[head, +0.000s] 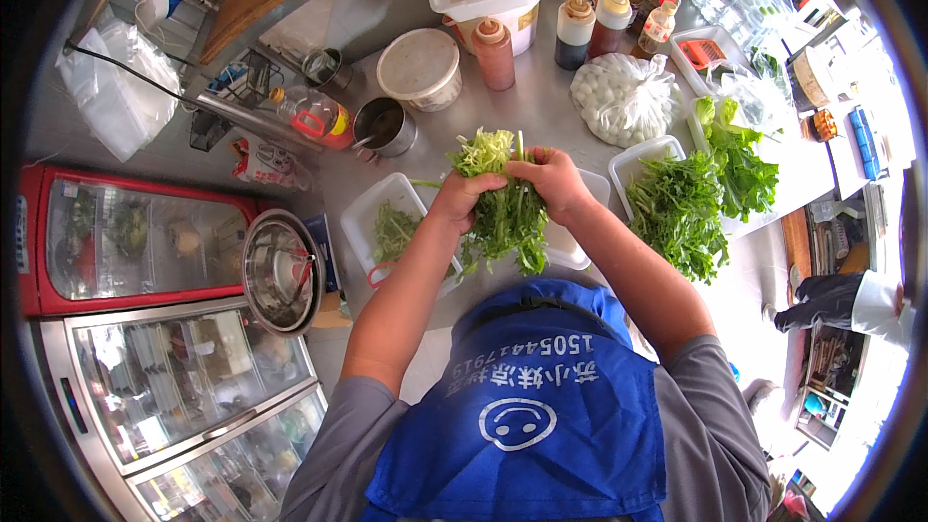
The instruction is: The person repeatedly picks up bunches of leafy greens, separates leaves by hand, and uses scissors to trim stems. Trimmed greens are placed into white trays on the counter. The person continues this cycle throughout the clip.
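Note:
My left hand (467, 197) and my right hand (547, 180) grip one bunch of frilly leafy greens (506, 221), its pale yellow-green part at the far side and darker leaves hanging towards me. The thumbs almost meet on the bunch. Below my left forearm, a white plastic tray (360, 221) holds loose greens. Partly hidden behind my right hand and forearm is another white container (596, 190). More frilly greens (680, 214) overhang a white tray (621, 168) on the right, beside a head of lettuce (747, 170).
Squeeze bottles (495, 58), a lidded white tub (419, 67), a metal pot (395, 132) and a bag of round white items (623, 101) stand across the steel table (536, 94). Metal bowls (279, 272) and a red-framed glass cabinet (145, 232) are at left. A person (834, 301) stands far right.

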`<state>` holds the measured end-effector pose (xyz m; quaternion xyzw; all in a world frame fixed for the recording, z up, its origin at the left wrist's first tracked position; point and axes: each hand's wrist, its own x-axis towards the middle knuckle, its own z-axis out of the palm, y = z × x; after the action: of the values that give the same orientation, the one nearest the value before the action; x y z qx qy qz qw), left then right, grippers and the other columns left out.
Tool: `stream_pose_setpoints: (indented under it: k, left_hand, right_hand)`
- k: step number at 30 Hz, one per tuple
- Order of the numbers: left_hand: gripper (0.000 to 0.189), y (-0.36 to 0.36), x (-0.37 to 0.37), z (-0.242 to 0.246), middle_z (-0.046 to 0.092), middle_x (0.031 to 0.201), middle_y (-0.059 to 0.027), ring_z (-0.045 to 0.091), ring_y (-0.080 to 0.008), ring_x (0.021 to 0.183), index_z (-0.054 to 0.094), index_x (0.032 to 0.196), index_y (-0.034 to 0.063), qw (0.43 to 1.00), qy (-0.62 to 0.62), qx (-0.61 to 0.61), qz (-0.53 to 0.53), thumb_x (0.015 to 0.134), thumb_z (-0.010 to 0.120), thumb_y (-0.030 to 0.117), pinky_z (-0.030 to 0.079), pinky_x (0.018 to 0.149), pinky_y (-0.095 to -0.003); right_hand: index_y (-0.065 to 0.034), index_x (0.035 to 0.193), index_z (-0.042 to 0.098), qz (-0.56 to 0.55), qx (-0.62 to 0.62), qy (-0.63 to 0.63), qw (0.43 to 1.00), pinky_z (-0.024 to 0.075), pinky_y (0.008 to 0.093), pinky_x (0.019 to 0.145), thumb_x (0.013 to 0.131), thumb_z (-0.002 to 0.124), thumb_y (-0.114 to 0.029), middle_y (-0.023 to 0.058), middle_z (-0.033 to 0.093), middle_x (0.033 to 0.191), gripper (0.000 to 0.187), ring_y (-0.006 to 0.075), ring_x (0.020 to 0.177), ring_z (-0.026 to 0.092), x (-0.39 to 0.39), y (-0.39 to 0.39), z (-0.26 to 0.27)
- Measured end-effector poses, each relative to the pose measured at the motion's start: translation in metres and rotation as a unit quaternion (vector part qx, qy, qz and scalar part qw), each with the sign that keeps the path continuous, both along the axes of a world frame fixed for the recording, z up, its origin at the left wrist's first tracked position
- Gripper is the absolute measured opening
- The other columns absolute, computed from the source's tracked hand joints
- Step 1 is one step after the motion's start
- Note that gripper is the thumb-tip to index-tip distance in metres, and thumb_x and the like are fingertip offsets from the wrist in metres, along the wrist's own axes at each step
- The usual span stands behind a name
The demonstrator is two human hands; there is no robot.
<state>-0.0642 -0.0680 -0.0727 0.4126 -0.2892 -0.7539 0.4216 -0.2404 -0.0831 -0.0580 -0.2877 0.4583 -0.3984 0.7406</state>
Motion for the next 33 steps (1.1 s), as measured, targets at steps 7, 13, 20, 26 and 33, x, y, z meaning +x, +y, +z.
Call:
stream_pose_setpoints:
  k: [7, 13, 20, 26, 33]
  left_hand:
    - [0.051, 0.0, 0.0, 0.004, 0.066, 0.111, -0.0083, 0.065, -0.0231, 0.099, 0.058, 0.124, 0.0029, 1.0, -0.001, 0.004, 0.003, 0.074, 0.071, 0.008, 0.054, 0.089, -0.0387]
    - [0.053, -0.002, 0.008, 0.006, 0.065, 0.111, -0.0089, 0.065, -0.0231, 0.097, 0.056, 0.125, 0.0026, 0.999, -0.004, 0.023, 0.032, 0.075, 0.071, 0.01, 0.054, 0.087, -0.0389]
    - [0.042, -0.009, 0.025, 0.003, 0.065, 0.097, -0.008, 0.067, -0.0243, 0.085, 0.058, 0.115, 0.0033, 0.995, -0.005, 0.046, 0.088, 0.076, 0.071, 0.009, 0.058, 0.076, -0.0419]
    - [0.036, -0.014, 0.041, -0.008, 0.066, 0.096, -0.0085, 0.067, -0.0246, 0.083, 0.06, 0.111, 0.0034, 0.991, 0.015, 0.072, 0.115, 0.077, 0.072, 0.006, 0.057, 0.074, -0.0425]
    - [0.03, -0.016, 0.053, -0.018, 0.067, 0.092, -0.0088, 0.068, -0.0246, 0.078, 0.062, 0.107, 0.0023, 0.984, -0.024, 0.08, 0.154, 0.08, 0.071, 0.011, 0.059, 0.072, -0.0429]
  right_hand:
    - [0.0039, 0.097, 0.063, -0.003, 0.008, -0.044, 0.999, 0.054, 0.0321, 0.066, 0.082, 0.071, -0.003, 0.0089, 0.066, 0.086, 0.018, 0.0177, 0.073, 0.064, -0.002, -0.002, -0.002]
    - [0.0032, 0.102, 0.058, -0.075, 0.035, -0.093, 0.992, 0.0568, 0.0331, 0.071, 0.09, 0.064, -0.005, 0.0126, 0.067, 0.091, 0.016, 0.0199, 0.076, 0.066, -0.01, 0.0, -0.002]
    - [0.0002, 0.109, 0.056, -0.174, -0.001, -0.114, 0.978, 0.0574, 0.0381, 0.075, 0.096, 0.059, -0.008, 0.0145, 0.067, 0.099, 0.016, 0.0243, 0.09, 0.066, -0.032, 0.011, 0.006]
    - [-0.0036, 0.104, 0.06, -0.247, -0.036, -0.141, 0.958, 0.0553, 0.0393, 0.078, 0.095, 0.059, -0.007, 0.0117, 0.068, 0.097, 0.01, 0.027, 0.092, 0.067, -0.05, 0.01, 0.013]
    - [-0.0046, 0.116, 0.053, -0.31, -0.042, -0.163, 0.936, 0.0548, 0.0485, 0.083, 0.1, 0.053, -0.008, 0.0116, 0.065, 0.102, 0.017, 0.0296, 0.094, 0.065, -0.111, 0.005, 0.022]
